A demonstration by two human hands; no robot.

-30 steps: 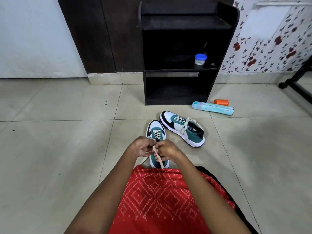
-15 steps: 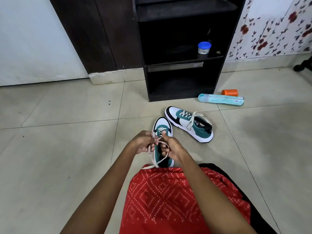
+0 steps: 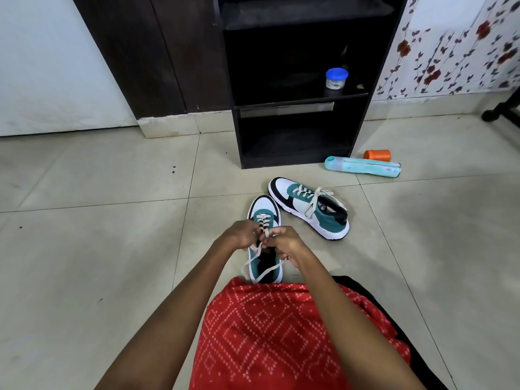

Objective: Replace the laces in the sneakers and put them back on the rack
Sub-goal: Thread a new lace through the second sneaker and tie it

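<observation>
A teal, white and black sneaker (image 3: 264,212) stands on the floor in front of my knees, toe pointing away. Its cream lace (image 3: 260,273) trails in two loose ends over the heel opening. My left hand (image 3: 239,235) and my right hand (image 3: 287,243) meet over the tongue, each pinching a part of the lace. The second sneaker (image 3: 309,209) lies to the right, laced, with loose ends draped over it. The black shoe rack (image 3: 295,80) stands behind, its lower shelf bare.
A small jar with a blue lid (image 3: 336,78) sits on the rack's middle shelf. A light blue bottle (image 3: 363,166) lies on the tiles right of the rack, an orange cup (image 3: 377,155) behind it. A black furniture leg (image 3: 501,108) is at the far right.
My view has tilted down and closer. Both hands moved forward along the sneaker toward the tongue, and the lace ends now hang loose behind them.
</observation>
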